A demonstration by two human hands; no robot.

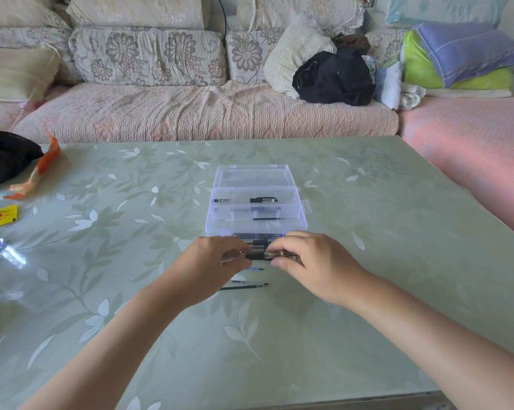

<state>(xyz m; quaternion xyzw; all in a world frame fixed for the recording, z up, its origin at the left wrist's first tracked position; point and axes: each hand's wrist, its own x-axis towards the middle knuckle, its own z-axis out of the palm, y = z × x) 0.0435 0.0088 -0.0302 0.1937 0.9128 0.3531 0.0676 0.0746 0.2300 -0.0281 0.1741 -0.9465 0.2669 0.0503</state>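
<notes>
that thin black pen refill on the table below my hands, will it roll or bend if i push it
Probably rolls: the pen refill looks like a thin round rod, and the table has a glossy, smooth top. Likely very light and bendy, being so slender; pinching it off the flat surface may be fiddly.

The clear pen (260, 255) with a black middle is level and crosswise, pinched between left hand (217, 263) and right hand (312, 261).
</notes>
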